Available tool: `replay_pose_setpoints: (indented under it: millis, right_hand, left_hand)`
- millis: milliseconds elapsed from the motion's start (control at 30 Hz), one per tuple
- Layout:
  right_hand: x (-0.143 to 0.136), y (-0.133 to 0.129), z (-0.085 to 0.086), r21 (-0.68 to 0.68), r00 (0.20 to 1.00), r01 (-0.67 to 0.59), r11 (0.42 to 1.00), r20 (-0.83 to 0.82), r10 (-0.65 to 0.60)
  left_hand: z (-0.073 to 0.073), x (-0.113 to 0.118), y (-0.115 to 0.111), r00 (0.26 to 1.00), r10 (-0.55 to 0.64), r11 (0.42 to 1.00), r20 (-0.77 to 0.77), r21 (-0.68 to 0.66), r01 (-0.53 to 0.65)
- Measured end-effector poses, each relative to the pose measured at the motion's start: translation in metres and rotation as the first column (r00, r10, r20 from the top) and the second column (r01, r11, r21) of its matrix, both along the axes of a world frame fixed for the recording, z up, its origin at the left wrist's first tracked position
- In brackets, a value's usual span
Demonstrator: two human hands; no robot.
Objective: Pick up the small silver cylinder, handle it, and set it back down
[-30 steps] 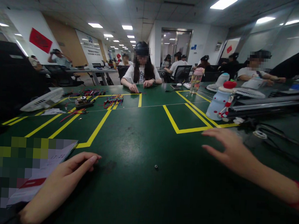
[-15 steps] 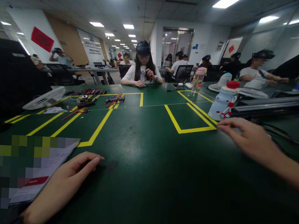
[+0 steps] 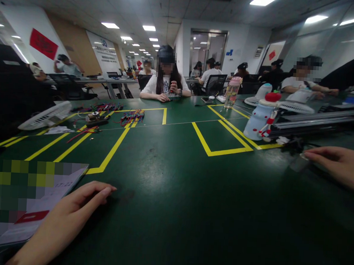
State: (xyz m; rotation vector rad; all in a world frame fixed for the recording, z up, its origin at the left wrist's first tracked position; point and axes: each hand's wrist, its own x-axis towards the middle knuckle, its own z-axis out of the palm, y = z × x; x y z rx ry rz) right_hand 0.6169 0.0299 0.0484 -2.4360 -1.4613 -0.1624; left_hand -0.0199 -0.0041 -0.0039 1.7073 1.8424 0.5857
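Observation:
My left hand (image 3: 84, 204) rests on the green table (image 3: 161, 210), fingers loosely bent and nothing visible in them. Under and beside its wrist lies a flat tablet-like device (image 3: 47, 195) with a lit screen, partly blurred out. At the right edge my right hand (image 3: 338, 162) pinches a small see-through piece (image 3: 299, 162), perhaps a little plastic bag, between thumb and fingertips. It hangs just over the table, near dark cables (image 3: 296, 144). Beyond and left of that hand stands a pale blue bottle (image 3: 256, 121) with a red top.
Bundles of coloured wires (image 3: 132, 117) and a small motor-like part (image 3: 93, 116) lie at the left. White fans (image 3: 45, 115) stand on both sides. Metal bars (image 3: 316, 124) lie at the right, behind a pink-lidded bottle (image 3: 232, 94). A person (image 3: 166, 80) sits opposite. Yellow tape marks the table.
My right hand has moved right, away from the tape beside the blue bottle, and the see-through piece now shows in its fingers. My left hand stays resting. The view has shifted slightly.

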Motion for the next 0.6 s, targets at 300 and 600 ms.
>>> replay_pose_setpoints:
  millis: [300, 600]
  right_hand:
    - [-0.004, -0.001, 0.004, -0.101, 0.978, 0.093, 0.991, -0.178, -0.11]
    - [-0.015, -0.008, 0.009, -0.061, 0.959, 0.124, 0.99, -0.249, -0.135]
  left_hand:
    - [-0.001, -0.001, 0.0, 1.0, 0.006, 1.0, 0.019, -0.003, -0.006]
    - [0.001, 0.0, -0.001, 1.0, 0.016, 1.0, -0.01, 0.012, -0.016]
